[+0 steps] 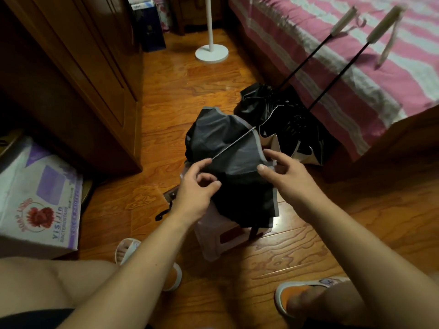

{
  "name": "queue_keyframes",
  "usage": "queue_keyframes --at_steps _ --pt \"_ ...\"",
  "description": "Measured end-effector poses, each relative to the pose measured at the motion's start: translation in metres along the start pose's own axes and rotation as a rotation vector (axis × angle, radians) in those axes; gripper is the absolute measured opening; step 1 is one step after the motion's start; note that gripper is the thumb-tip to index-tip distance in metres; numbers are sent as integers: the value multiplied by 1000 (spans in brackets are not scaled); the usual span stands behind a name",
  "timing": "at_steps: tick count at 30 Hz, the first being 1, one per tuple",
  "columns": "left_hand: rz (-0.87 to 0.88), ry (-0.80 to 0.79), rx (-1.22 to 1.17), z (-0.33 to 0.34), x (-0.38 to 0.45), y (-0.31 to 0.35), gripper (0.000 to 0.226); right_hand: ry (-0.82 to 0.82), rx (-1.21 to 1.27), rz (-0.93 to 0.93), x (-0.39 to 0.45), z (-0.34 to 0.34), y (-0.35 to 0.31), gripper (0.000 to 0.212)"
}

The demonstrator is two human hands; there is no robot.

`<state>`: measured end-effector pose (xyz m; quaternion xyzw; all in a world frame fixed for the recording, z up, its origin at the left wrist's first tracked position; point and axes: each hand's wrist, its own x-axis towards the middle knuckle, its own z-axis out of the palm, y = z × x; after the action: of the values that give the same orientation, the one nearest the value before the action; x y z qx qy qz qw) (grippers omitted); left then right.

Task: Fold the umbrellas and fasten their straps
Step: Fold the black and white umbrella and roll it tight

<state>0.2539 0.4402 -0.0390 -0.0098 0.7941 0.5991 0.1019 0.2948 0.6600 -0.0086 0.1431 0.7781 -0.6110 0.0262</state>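
2 hands are busy over the dark grey umbrella (228, 148), which sits low in front of the seated person, its canopy slack and rumpled above a pale pink bag (213, 236) on the wooden floor (297, 245). Left hand (197, 186) has its fingers loosely curled at the canopy's near edge, index tip close to the end of a thin metal rib (234, 143); whether it truly pinches the cloth, I cannot tell. Right hand (282, 172) has its thumb and fingers closed around the grey-trimmed hem on the other side, beside what looks like a small pale tab.

To my eye this is the gathering stage: the panels are being pulled in and smoothed, nothing is wrapped yet, and no strap is fastened. Next would be laying the folds flat round the shaft in 1 direction, then finding the strap and drawing it round the bundle. That loose rib could snag the fabric if it is not tucked in first.

Further off, 2 black umbrellas (285, 122) lie heaped against the bed (332, 55), shafts extended and pale handles up on the striped cover, still unfolded.
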Motion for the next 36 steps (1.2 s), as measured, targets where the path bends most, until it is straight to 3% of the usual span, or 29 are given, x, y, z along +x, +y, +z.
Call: queue_keyframes --at_steps 4,6,11,16,22,27,31,36 --pt "-30 255 -188 3 -19 -9 32 152 77 -49 5 0 -5 31" --pt "-17 298 -244 4 -25 -12 27 187 86 -52 7 -5 -6 30" --pt "-123 228 -408 13 -27 -2 37 108 36 -71 -1 -11 -10 33" --pt "-123 94 -400 27 -21 18 50 68 20 -89 -6 -9 -9 34" --pt "120 206 -31 21 -34 10 37 218 100 -77 3 -18 -6 25" --pt "228 143 74 22 -46 -1 55 196 118 -127 -1 -24 -16 16" --pt "145 161 -79 27 -46 11 49 185 71 -118 -4 -24 -18 16" --pt "97 168 -235 34 -61 14 26 204 -54 54 -8 -30 -16 27"
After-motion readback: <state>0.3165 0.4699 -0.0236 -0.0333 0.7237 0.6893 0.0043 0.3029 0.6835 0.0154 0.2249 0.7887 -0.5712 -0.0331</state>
